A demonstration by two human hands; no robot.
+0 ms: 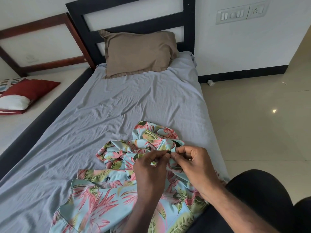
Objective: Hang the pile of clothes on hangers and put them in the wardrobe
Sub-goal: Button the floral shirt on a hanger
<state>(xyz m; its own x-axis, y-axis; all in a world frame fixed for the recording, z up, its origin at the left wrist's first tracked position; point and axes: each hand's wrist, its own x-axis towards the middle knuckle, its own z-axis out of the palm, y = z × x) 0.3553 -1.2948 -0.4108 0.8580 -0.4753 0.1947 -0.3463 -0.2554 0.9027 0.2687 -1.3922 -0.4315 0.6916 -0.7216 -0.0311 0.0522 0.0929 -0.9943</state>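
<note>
Head view. Floral shirt (107,204) spread on grey bedsheet (117,105) at near end of bed, lower part flat, upper part bunched toward right edge of mattress. 2 dark buttons visible on flat placket near centre of shirt.

Left hand (149,169) over shirt, thumb and forefinger closed in a pinch on shirt fabric at upper placket. Right hand (193,163) just beside it, fingertips touching those of left hand, also pinching shirt fabric. Small dark button (168,151) sits between the 2 sets of fingertips; cannot tell which side holds it, or whether it is through a buttonhole. Both grips narrow, fingers curled round fabric only.

Dark-clothed knee (262,195) at lower right, touching edge of shirt.

Brown pillow (139,52) at head of bed, leaning on black headboard (134,24). Second bed at left with brown headboard (33,31), red and white cushion (25,95) lying on it. Switch panel (242,13) on white wall at upper right. Beige tiled floor (260,123) right of bed, small white scrap (210,82) near skirting.
</note>
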